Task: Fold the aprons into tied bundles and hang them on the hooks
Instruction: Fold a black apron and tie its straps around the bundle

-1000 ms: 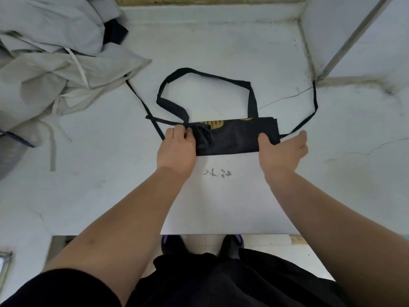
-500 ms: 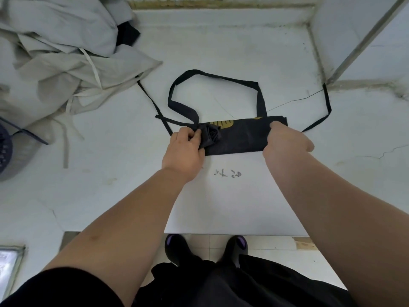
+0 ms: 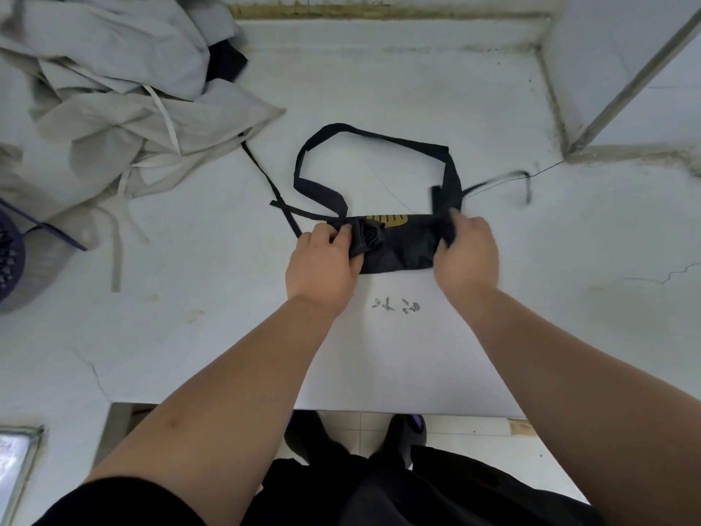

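Observation:
A black apron with a yellow print lies folded into a narrow band on the white table. My left hand grips its rolled-up left end. My right hand pinches the right end and lifts it up and inward. The neck loop lies flat on the table behind the band. One waist tie trails to the upper left, the other to the right, blurred by motion.
A heap of light grey aprons with white ties fills the upper left. A dark basket sits at the left edge. A wall post stands at the upper right. The table's front edge is near my feet.
My right hand has gone from resting by the right end to gripping it and folding it leftward. The right tie got dragged in. My left hand has kept its hold on the rolled end.

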